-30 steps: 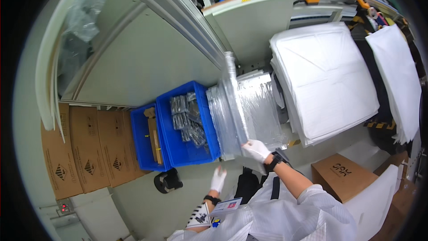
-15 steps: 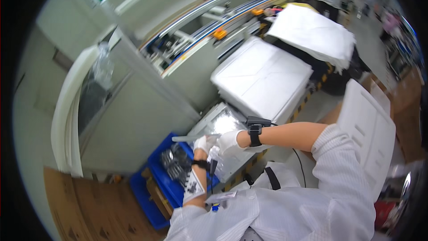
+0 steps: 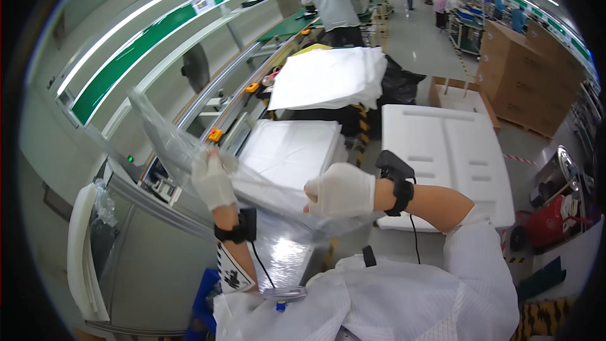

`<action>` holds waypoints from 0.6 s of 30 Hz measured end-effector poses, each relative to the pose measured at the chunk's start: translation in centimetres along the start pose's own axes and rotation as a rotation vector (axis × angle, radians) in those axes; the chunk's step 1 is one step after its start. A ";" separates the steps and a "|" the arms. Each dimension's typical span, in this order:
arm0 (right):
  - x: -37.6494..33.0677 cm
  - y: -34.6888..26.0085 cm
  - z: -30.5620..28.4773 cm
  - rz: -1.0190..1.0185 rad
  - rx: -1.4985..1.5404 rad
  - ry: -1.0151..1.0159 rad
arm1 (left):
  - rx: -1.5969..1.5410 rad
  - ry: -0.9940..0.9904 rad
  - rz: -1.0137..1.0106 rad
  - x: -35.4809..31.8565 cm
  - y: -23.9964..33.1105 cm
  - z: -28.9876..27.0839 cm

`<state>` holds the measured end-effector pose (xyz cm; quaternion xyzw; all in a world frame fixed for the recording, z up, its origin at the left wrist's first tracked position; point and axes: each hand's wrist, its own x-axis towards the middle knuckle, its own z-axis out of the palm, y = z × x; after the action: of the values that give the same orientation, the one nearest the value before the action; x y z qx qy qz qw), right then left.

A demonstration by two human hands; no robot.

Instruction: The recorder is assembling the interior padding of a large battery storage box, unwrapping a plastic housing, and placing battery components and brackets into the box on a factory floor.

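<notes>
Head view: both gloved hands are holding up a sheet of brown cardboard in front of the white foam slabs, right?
Not quite. In the head view the left hand and right hand, both gloved, hold up a clear plastic bag, not brown cardboard. It is indeed in front of the white foam slabs.

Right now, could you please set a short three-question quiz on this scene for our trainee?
1. True or false: both gloved hands grip the clear plastic bag.
2. What sits on the right wrist? A) a black strapped device B) a metal bracelet C) nothing
3. Fill in: the white foam panel lies to the person's ____.

Key:
1. True: left hand and right hand both hold it.
2. A, the black wrist device.
3. Right.
</notes>
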<state>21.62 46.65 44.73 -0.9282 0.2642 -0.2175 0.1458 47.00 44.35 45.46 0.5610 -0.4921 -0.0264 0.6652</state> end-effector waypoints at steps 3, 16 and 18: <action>-7.0 2.9 -5.4 0.077 -0.058 0.296 | -0.079 -0.010 0.243 -0.6 7.4 7.8; -35.3 15.7 -17.3 0.266 -1.415 0.381 | -1.187 -0.714 -0.387 -19.9 17.1 37.1; -39.4 18.6 -13.7 0.306 -1.246 0.424 | -1.322 -0.936 -0.569 -24.9 11.4 39.9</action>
<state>-23.11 51.15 36.46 -0.7283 0.4915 -0.1788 -0.4427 1.01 34.42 34.19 0.0918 -0.4400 -0.7024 0.5519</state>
